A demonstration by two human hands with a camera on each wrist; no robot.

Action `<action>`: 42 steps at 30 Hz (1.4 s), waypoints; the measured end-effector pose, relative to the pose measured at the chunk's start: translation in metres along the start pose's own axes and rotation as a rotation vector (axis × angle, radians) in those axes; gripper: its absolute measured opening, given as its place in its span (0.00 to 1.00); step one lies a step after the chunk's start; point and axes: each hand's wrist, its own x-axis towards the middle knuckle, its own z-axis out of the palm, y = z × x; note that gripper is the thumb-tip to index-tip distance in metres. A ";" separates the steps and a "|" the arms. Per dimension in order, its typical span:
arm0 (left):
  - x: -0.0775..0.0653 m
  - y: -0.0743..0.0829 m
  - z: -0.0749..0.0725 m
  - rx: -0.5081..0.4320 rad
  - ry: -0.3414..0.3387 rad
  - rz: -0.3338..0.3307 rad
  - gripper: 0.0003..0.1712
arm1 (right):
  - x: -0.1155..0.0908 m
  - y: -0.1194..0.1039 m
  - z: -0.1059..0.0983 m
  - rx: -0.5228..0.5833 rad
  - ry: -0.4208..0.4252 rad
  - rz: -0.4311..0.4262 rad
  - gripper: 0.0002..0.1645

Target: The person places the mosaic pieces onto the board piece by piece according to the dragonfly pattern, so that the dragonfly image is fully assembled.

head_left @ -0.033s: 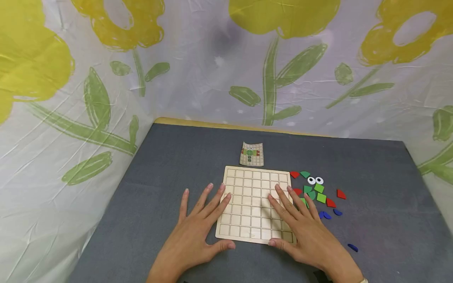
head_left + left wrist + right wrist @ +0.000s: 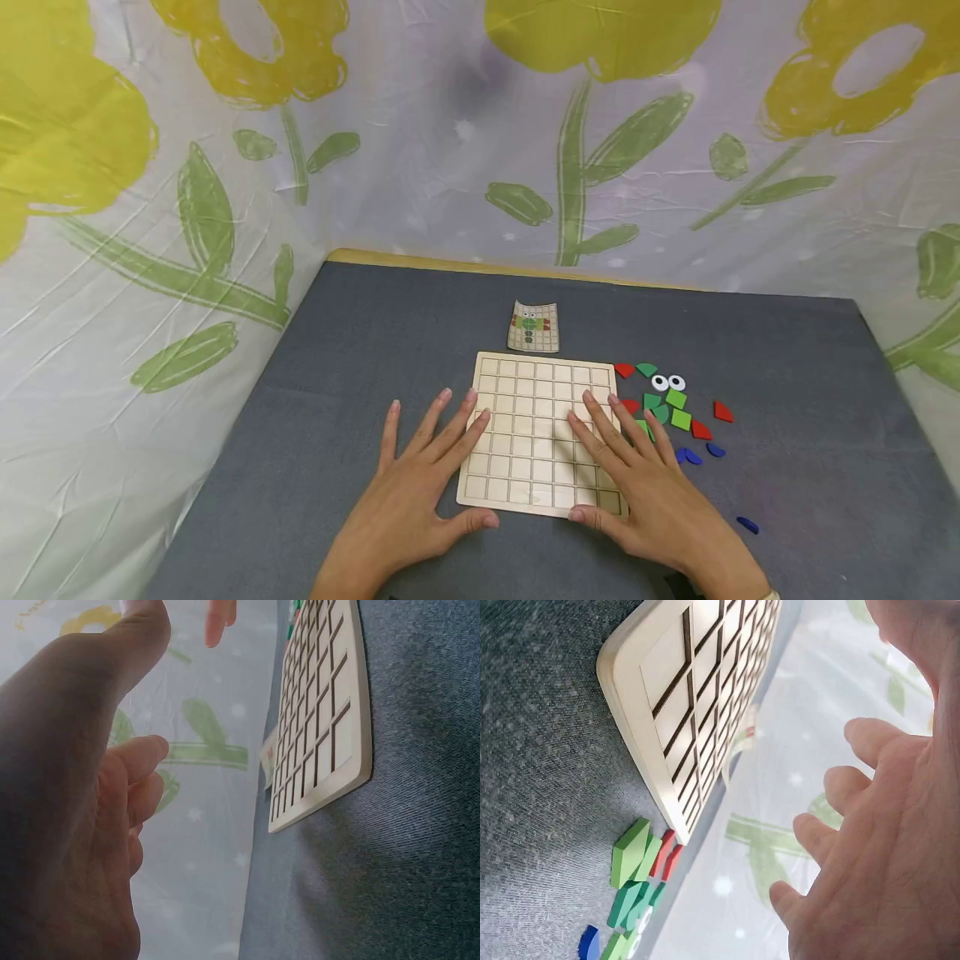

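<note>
A pale wooden board (image 2: 528,450) marked into a grid of squares lies flat on the table. Over its left edge hovers my left hand (image 2: 416,496), fingers spread and holding nothing. My right hand (image 2: 648,487) hovers the same way over the board's right side, hiding part of that edge and some pieces. Both wrist views show space between the hands and the board (image 2: 330,697). Right of the board lie loose flat pieces: light green squares (image 2: 681,419), dark green ones (image 2: 647,369), red ones (image 2: 723,412), blue ones (image 2: 716,450) and two white eye discs (image 2: 660,383).
A small card (image 2: 534,327) printed with a coloured figure on a grid lies just beyond the board. One blue piece (image 2: 747,525) sits apart, nearer the front. Dark grey cloth (image 2: 390,333) covers the table, and a flowered curtain (image 2: 420,183) hangs behind it.
</note>
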 end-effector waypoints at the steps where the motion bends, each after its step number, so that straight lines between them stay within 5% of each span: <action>1: 0.000 0.000 0.000 -0.003 0.002 0.002 0.63 | 0.000 0.000 0.000 -0.003 0.001 -0.002 0.63; 14: -0.001 -0.001 0.001 -0.011 0.011 0.004 0.62 | -0.002 0.001 -0.004 -0.014 0.033 -0.019 0.63; 21: 0.001 -0.005 0.001 -0.076 -0.010 0.007 0.62 | 0.001 0.009 -0.009 -0.019 0.046 0.040 0.55; 33: 0.021 -0.030 -0.001 -0.109 -0.025 0.030 0.54 | 0.006 0.037 -0.026 -0.028 0.317 0.153 0.41; 42: 0.035 -0.050 0.003 -0.097 -0.079 -0.041 0.52 | 0.016 0.065 -0.026 -0.051 0.347 0.276 0.23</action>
